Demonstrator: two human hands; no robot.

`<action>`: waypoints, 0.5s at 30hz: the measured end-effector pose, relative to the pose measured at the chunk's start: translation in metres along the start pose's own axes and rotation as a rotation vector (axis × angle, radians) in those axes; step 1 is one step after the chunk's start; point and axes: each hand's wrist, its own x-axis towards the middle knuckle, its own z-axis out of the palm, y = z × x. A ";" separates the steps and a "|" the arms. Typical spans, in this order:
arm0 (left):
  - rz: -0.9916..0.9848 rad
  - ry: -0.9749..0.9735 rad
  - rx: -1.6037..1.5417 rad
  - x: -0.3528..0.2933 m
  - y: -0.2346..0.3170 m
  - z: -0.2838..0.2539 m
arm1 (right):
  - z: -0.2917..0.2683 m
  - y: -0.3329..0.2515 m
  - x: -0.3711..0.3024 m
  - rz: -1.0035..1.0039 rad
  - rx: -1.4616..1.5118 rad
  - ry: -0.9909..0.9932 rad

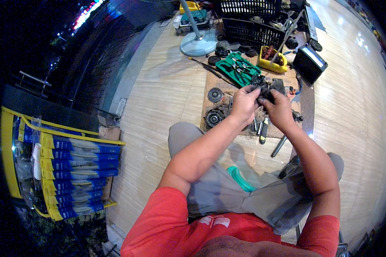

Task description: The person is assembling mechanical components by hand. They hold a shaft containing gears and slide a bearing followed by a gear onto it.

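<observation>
Out past my knees, my two hands meet over the work: my left hand [244, 103] and my right hand [280, 109] are both closed on a small dark part [265, 93], fingertips nearly together, just above the cardboard [240, 131] on the floor [163, 85]. My fingers cover much of the piece, so I can't tell its exact shape or whether it joins the dark parts behind it. To do this well, I'd steady one side firmly with my left thumb and fingers, let the right do the finer work, and ease rather than force it. It looks grimy and may slip, so holding it low over the cardboard makes sense; a dropped bit could easily get lost among the black parts.

Closest to me otherwise, a curved green thing [240, 180] lies between my legs. Beyond it are a metal tube [278, 146] and a yellow-and-black handle [264, 130], both just under my wrists, where a careless elbow or forearm could knock them. To the left of my hands, a toothed round part [214, 118] sits near a smaller black disc [215, 94].

Past my fingers, a green tool tray [222, 65] holds pliers, with a yellow container [278, 67] beyond to its right. A thin rod [289, 32] slants down over that container and would hinder reaching into it. Farthest off, stacked black crates [253, 32] block the way straight ahead, with a round grey stand base [197, 45] to their left.
</observation>
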 end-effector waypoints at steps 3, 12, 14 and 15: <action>-0.003 0.012 -0.063 0.001 0.001 0.003 | 0.006 0.007 0.002 0.041 0.045 0.004; 0.043 0.004 -0.112 0.000 0.013 0.002 | 0.012 0.001 -0.001 0.013 0.084 0.048; 0.053 0.020 -0.132 0.005 0.012 -0.002 | 0.014 0.001 0.002 0.080 0.176 0.023; 0.049 0.025 -0.146 0.009 0.012 0.000 | 0.012 0.005 0.003 0.119 0.217 0.022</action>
